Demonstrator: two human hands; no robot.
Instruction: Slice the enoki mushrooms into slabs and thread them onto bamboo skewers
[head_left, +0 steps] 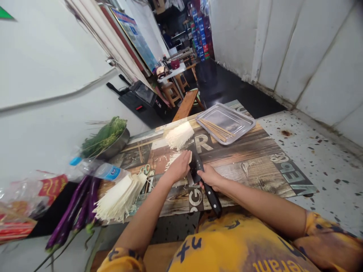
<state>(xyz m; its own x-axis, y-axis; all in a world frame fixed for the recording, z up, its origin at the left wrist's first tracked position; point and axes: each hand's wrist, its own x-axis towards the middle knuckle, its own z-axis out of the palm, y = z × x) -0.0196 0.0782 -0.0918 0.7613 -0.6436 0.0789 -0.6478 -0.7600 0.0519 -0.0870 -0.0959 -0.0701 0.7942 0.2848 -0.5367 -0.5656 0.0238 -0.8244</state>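
Note:
My right hand [210, 176] is wrapped round the black handle of a kitchen knife [213, 202]. Its broad dark blade points away from me, just right of my left hand [180, 166]. Under my left hand's closed fingers lies a bunch of white enoki mushrooms [171, 160], partly hidden, with its cut edge beside the blade. Farther off on the table rests a bigger bunch of enoki [179, 135]. Several flat enoki bunches [120, 196] are piled near the table's left edge, beside my left forearm.
A metal tray [242, 122] with bamboo skewers [217, 129] stands on the patterned table [246, 170]. Loose skewers lie left of centre. Along the left are a bowl of greens [113, 147], a plastic bottle [99, 169], purple eggplants [70, 211] and plastic packages [34, 192]. A wooden bench [185, 104] stands beyond.

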